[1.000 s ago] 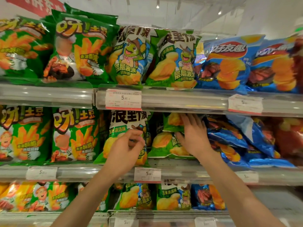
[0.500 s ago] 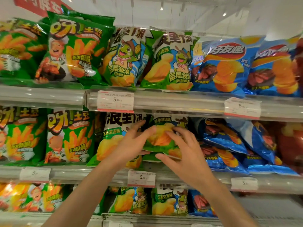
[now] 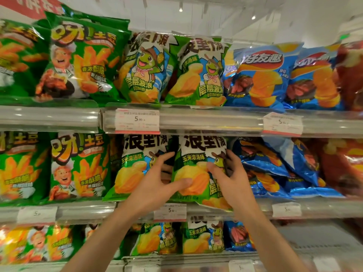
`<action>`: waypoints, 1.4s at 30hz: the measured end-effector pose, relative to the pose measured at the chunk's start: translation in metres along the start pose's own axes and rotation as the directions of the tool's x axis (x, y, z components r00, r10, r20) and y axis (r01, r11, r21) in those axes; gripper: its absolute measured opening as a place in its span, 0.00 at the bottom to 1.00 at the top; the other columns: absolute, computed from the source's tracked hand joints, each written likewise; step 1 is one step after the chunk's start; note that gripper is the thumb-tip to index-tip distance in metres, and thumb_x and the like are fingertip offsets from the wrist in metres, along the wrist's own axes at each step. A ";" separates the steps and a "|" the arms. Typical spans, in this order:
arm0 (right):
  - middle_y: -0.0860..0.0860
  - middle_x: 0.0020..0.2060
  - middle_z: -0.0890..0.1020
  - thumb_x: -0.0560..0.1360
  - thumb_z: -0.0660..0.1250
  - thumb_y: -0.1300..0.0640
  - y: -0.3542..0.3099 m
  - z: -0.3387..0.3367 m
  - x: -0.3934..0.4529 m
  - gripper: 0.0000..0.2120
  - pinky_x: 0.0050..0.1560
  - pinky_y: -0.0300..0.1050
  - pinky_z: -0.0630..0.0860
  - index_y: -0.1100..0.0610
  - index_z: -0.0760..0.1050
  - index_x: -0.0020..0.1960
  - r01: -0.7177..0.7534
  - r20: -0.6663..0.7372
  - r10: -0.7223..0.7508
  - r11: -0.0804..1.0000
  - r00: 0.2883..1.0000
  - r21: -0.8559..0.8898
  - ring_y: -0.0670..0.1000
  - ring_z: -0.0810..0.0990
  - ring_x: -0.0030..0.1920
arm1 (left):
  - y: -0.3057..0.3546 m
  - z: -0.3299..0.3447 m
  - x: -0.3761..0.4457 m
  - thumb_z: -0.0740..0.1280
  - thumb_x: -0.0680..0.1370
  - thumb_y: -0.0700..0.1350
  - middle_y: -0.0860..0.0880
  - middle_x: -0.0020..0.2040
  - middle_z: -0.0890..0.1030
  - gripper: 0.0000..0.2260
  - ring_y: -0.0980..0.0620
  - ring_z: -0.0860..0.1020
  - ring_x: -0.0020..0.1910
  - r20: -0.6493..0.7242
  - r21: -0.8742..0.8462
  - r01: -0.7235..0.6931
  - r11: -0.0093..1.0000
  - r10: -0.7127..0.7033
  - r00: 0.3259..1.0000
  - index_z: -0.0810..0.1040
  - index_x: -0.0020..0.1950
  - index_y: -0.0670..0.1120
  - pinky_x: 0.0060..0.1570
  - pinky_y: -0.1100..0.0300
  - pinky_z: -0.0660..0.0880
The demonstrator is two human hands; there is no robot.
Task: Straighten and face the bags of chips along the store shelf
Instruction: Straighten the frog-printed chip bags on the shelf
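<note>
A green and white chip bag with a turtle figure (image 3: 198, 154) stands upright on the middle shelf (image 3: 324, 209), its front facing out. My left hand (image 3: 157, 183) grips its left edge, thumb across the front. My right hand (image 3: 229, 177) grips its right edge, thumb on the front and fingers curled behind. A matching bag (image 3: 135, 165) stands just to its left, upright. To the right, blue chip bags (image 3: 279, 169) lie slumped and tilted.
Green fry-picture bags (image 3: 76, 165) fill the left of the middle shelf. The top shelf (image 3: 216, 120) carries upright green, turtle and blue bags. Red bags (image 3: 345, 165) sit at the far right. Price tags (image 3: 170, 212) hang on the shelf rails. A lower shelf holds more bags.
The turtle bag went from lying low and tilted to standing upright with its front out. Both hands closed on its sides and lifted it.
</note>
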State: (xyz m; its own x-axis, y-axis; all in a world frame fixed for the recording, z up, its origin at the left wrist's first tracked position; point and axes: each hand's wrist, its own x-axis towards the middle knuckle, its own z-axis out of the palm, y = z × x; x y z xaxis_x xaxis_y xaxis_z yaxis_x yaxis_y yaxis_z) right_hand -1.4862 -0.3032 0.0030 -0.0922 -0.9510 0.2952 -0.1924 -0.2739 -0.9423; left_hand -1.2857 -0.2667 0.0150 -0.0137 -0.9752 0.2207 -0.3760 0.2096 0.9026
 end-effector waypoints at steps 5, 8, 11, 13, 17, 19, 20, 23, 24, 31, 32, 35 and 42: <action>0.35 0.60 0.75 0.75 0.73 0.51 0.002 0.015 -0.034 0.29 0.62 0.46 0.77 0.39 0.66 0.72 0.013 -0.025 -0.009 0.988 1.000 0.154 0.39 0.77 0.61 | 0.001 -0.008 -0.007 0.73 0.68 0.65 0.64 0.59 0.74 0.39 0.61 0.78 0.55 -0.032 -0.067 0.002 0.998 -0.004 0.999 0.59 0.75 0.65 0.46 0.67 0.78; 0.35 0.63 0.75 0.75 0.72 0.50 -0.002 0.033 -0.047 0.29 0.53 0.37 0.78 0.39 0.65 0.71 0.032 0.011 -0.035 0.985 0.999 0.172 0.36 0.78 0.59 | -0.006 -0.018 -0.012 0.73 0.71 0.61 0.73 0.55 0.71 0.36 0.74 0.76 0.50 -0.099 -0.051 -0.047 0.998 0.042 0.994 0.59 0.74 0.66 0.45 0.73 0.76; 0.37 0.63 0.77 0.72 0.69 0.43 -0.011 0.045 -0.049 0.29 0.57 0.38 0.77 0.42 0.67 0.72 0.037 0.089 -0.055 0.980 0.995 0.193 0.38 0.77 0.61 | -0.016 -0.037 -0.020 0.74 0.72 0.58 0.70 0.57 0.75 0.32 0.72 0.78 0.53 -0.188 -0.072 -0.067 0.995 0.052 0.981 0.63 0.73 0.67 0.44 0.70 0.79; 0.39 0.63 0.77 0.75 0.66 0.41 -0.015 0.049 -0.035 0.26 0.61 0.37 0.72 0.44 0.69 0.71 0.067 0.100 -0.077 0.993 0.992 0.096 0.38 0.75 0.62 | -0.021 -0.051 -0.026 0.74 0.72 0.57 0.66 0.60 0.77 0.33 0.68 0.79 0.55 -0.241 -0.088 -0.076 0.993 0.053 0.969 0.64 0.73 0.66 0.45 0.68 0.80; 0.58 0.72 0.67 0.78 0.62 0.36 -0.006 0.053 0.024 0.30 0.71 0.55 0.65 0.54 0.68 0.72 0.076 0.037 -0.067 0.830 0.997 -0.552 0.59 0.66 0.72 | -0.026 -0.071 -0.038 0.73 0.69 0.60 0.60 0.62 0.78 0.34 0.60 0.79 0.59 -0.304 -0.097 -0.073 0.993 0.041 0.952 0.64 0.73 0.68 0.55 0.55 0.80; 0.61 0.77 0.58 0.77 0.59 0.33 -0.001 0.060 0.045 0.39 0.74 0.62 0.59 0.56 0.58 0.78 0.003 0.054 0.050 0.705 0.997 -0.710 0.64 0.57 0.76 | -0.027 -0.076 -0.042 0.73 0.68 0.62 0.62 0.62 0.76 0.36 0.60 0.77 0.59 -0.311 -0.067 -0.066 0.996 0.042 0.949 0.62 0.73 0.69 0.58 0.53 0.79; 0.61 0.79 0.53 0.76 0.59 0.32 0.001 0.063 0.051 0.42 0.75 0.63 0.56 0.57 0.52 0.80 -0.013 0.067 0.097 0.653 0.993 -0.757 0.65 0.54 0.78 | -0.027 -0.077 -0.042 0.73 0.67 0.63 0.63 0.62 0.75 0.37 0.60 0.77 0.60 -0.311 -0.055 -0.062 0.997 0.042 0.949 0.62 0.73 0.69 0.58 0.52 0.78; 0.61 0.79 0.53 0.75 0.63 0.34 0.005 0.068 0.059 0.47 0.74 0.64 0.55 0.58 0.45 0.80 -0.025 0.074 0.139 0.604 0.988 -0.797 0.65 0.55 0.77 | -0.027 -0.077 -0.044 0.73 0.66 0.64 0.64 0.62 0.74 0.39 0.61 0.76 0.61 -0.314 -0.038 -0.056 0.998 0.042 0.949 0.61 0.74 0.68 0.57 0.54 0.78; 0.61 0.78 0.56 0.75 0.65 0.36 0.007 0.067 0.061 0.47 0.74 0.64 0.58 0.58 0.46 0.80 -0.030 0.065 0.131 0.619 0.989 -0.785 0.65 0.57 0.76 | -0.027 -0.077 -0.045 0.73 0.66 0.63 0.65 0.61 0.73 0.39 0.62 0.75 0.60 -0.315 -0.037 -0.057 0.998 0.043 0.948 0.61 0.75 0.67 0.56 0.56 0.77; 0.60 0.71 0.67 0.72 0.71 0.41 0.010 0.059 0.075 0.41 0.70 0.64 0.66 0.55 0.57 0.77 0.035 -0.007 -0.047 0.833 0.999 -0.552 0.64 0.67 0.70 | -0.024 -0.077 -0.046 0.72 0.67 0.62 0.66 0.60 0.74 0.36 0.62 0.77 0.58 -0.318 -0.038 -0.076 0.996 0.060 0.946 0.63 0.74 0.68 0.54 0.57 0.79; 0.59 0.71 0.67 0.72 0.71 0.41 0.009 0.059 0.075 0.41 0.70 0.64 0.66 0.54 0.57 0.77 0.084 -0.007 -0.100 0.867 0.995 -0.492 0.63 0.67 0.70 | -0.025 -0.077 -0.046 0.73 0.67 0.62 0.65 0.60 0.75 0.36 0.62 0.78 0.59 -0.318 -0.046 -0.077 0.996 0.059 0.946 0.64 0.73 0.68 0.55 0.55 0.79; 0.55 0.69 0.71 0.71 0.66 0.34 0.010 0.064 0.074 0.39 0.69 0.64 0.68 0.52 0.60 0.75 0.260 0.039 -0.264 0.892 0.964 -0.370 0.58 0.70 0.69 | -0.026 -0.078 -0.045 0.76 0.67 0.65 0.63 0.62 0.77 0.36 0.59 0.79 0.60 -0.321 -0.046 -0.078 0.996 0.059 0.945 0.64 0.72 0.70 0.58 0.49 0.80; 0.54 0.81 0.48 0.76 0.58 0.31 0.034 0.063 0.085 0.44 0.76 0.66 0.50 0.45 0.38 0.81 0.220 0.233 -0.078 0.697 0.969 -0.682 0.59 0.48 0.80 | -0.026 -0.078 -0.046 0.73 0.68 0.61 0.66 0.60 0.77 0.35 0.62 0.78 0.58 -0.331 -0.018 -0.078 0.997 0.068 0.941 0.65 0.73 0.66 0.58 0.52 0.79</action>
State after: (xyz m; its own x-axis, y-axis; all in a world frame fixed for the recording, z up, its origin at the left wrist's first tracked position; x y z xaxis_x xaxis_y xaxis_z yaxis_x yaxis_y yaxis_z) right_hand -1.4393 -0.4029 -0.0140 0.1533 -0.9338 0.3233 -0.8207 -0.3026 -0.4846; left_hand -1.2030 -0.2218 0.0107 0.2684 -0.8802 0.3915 -0.3573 0.2864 0.8890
